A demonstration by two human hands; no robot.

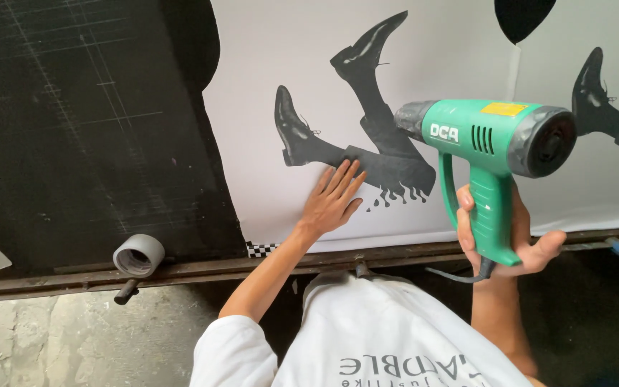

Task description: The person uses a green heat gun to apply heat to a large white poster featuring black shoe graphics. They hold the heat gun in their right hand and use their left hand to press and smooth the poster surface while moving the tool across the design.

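Right hand grips a green heat gun; left hand lies open on the printed vinyl sheet.
Gun's barrel runs level, nozzle pointing left above the left hand (cord mostly hidden below the grip).

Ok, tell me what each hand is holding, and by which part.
The right hand grips the green heat gun by its handle. The left hand holds nothing; it lies flat on the white printed sheet.

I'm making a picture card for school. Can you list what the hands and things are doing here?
left hand: flat, fingers spread, pressing the white printed sheet
right hand: gripping the green plastic heat gun by its handle
heat gun nozzle: points toward the sheet
print: black shoes and trouser legs
grey tape roll: on the metal rail, far from both hands
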